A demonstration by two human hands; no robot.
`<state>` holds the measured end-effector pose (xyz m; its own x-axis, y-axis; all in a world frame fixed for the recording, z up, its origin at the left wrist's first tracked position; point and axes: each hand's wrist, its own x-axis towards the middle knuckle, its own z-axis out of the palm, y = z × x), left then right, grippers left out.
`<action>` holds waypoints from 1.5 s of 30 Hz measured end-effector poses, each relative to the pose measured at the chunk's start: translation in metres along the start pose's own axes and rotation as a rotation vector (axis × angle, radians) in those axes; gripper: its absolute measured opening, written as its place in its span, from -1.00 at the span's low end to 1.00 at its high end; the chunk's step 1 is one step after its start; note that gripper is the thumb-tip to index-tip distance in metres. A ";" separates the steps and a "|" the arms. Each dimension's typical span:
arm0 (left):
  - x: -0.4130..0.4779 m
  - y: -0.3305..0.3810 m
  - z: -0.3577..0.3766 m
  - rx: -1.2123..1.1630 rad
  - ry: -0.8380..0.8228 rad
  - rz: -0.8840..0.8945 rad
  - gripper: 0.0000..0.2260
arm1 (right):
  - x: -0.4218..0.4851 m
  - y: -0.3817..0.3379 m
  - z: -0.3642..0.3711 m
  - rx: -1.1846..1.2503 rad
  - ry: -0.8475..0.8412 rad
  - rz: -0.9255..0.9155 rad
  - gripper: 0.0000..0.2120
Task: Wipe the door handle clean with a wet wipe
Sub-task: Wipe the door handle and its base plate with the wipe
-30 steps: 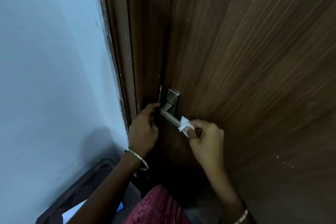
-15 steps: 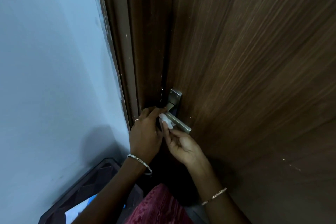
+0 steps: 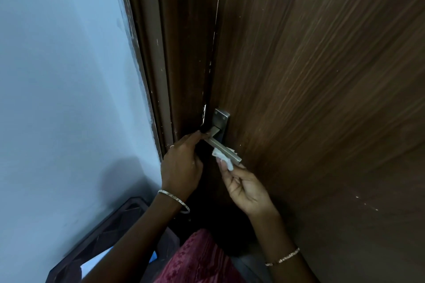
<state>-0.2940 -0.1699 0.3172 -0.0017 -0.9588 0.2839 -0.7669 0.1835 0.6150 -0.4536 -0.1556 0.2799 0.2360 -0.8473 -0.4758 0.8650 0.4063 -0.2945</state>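
Door handle [image 3: 222, 147]: a metal lever on a rectangular backplate [image 3: 220, 119], mounted at the left edge of the brown wood-grain door [image 3: 322, 76], beside the dark frame [image 3: 165, 64]. The lever slopes down to the right.

Left hand [image 3: 181, 165]: back toward the camera, fingers curled, fingertips touching the lever's inner end by the door edge. A bangle [image 3: 174, 200] sits on the wrist.

Right hand [image 3: 246, 188]: palm up below the lever, fingers pinching a crumpled white wet wipe [image 3: 223, 158]. The wipe is pressed against the lever's underside, near its free end. A thin bracelet [image 3: 282, 258] is on this wrist.

Container: a dark bin [image 3: 96, 241] stands at lower left against the pale blue wall [image 3: 57, 99]. Inside, something white and a blue patch show; the contents cannot be identified. Red patterned fabric [image 3: 197, 262] covers the lower centre.
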 end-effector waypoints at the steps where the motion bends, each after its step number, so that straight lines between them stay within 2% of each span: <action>1: 0.000 -0.001 0.000 -0.003 -0.001 0.002 -0.44 | -0.006 -0.003 -0.004 -0.016 0.015 -0.019 -0.75; 5: -0.002 -0.001 0.001 -0.014 0.002 0.003 -0.45 | -0.023 -0.006 -0.012 -0.102 0.049 -0.130 -0.72; 11: -0.004 -0.001 0.002 -0.026 0.012 -0.004 -0.48 | -0.046 -0.006 0.000 -0.630 0.170 -0.463 -0.78; 16: -0.004 -0.002 0.002 -0.061 0.026 -0.006 -0.54 | -0.051 0.006 0.013 -0.951 0.401 -0.699 -0.83; 19: -0.004 -0.003 0.002 -0.077 0.044 -0.012 -0.54 | -0.056 0.014 0.018 -1.145 0.478 -0.800 -0.82; 23: -0.003 -0.007 0.004 -0.139 0.059 -0.010 -0.52 | -0.069 0.008 0.034 -1.229 0.463 -0.878 -0.81; 27: -0.006 -0.006 0.004 -0.242 0.085 -0.010 -0.49 | -0.073 -0.006 0.075 -1.361 0.355 -1.224 -0.75; 30: -0.008 -0.004 0.003 -0.238 0.119 -0.058 -0.49 | -0.045 -0.003 0.103 -1.647 0.239 -1.415 -0.71; 34: -0.011 -0.003 0.001 -0.224 0.160 -0.113 -0.54 | -0.002 0.007 0.104 -2.132 0.221 -1.425 -0.62; 38: -0.014 -0.004 -0.002 -0.259 0.176 -0.144 -0.57 | 0.000 0.011 0.080 -2.266 0.207 -1.437 -0.62; 42: -0.018 -0.003 -0.002 -0.247 0.184 -0.186 -0.59 | 0.004 0.019 0.068 -2.375 0.121 -1.242 -0.62; 45: -0.021 0.000 -0.004 -0.239 0.191 -0.220 -0.58 | 0.015 0.021 0.080 -2.493 0.068 -1.137 -0.79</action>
<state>-0.2913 -0.1487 0.3136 0.2832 -0.9275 0.2438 -0.5639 0.0446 0.8246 -0.3961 -0.1867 0.3332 0.2972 -0.8941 0.3349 -0.9333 -0.3462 -0.0959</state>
